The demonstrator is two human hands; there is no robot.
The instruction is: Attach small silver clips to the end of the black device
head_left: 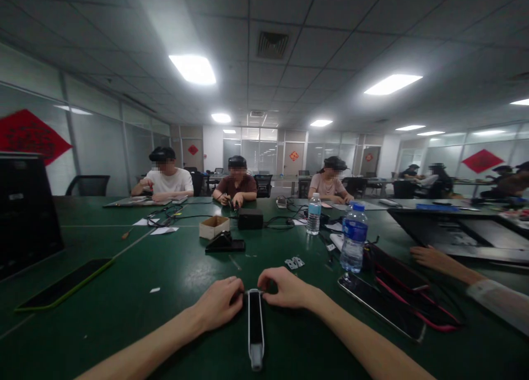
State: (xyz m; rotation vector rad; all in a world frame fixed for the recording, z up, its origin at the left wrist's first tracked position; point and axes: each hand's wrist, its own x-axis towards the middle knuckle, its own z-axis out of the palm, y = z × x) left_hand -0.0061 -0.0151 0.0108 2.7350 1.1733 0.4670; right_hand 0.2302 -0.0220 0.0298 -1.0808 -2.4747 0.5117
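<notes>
A slim, pen-shaped device (255, 325) with a dark face and a pale frame lies lengthwise in front of me on the green table (185, 352). Its near end is a narrow grey tip. My left hand (221, 302) is closed at the left of the device's far end, fingers bent and thumb side hidden. On the other side, my right hand (287, 288) pinches the same end between thumb and forefinger. A thin pale edge shows between the two sets of fingertips; its exact shape is too small to tell.
Beyond my hands are a black stand (225, 242), an open box (214, 226) and small metal plates (295, 263). Bottles (354, 237), a phone (380, 305) and a pouch (407, 281) lie right. A co-worker's hand (433, 259) touches a black panel (450, 231). A green-edged tablet (66, 283) is left.
</notes>
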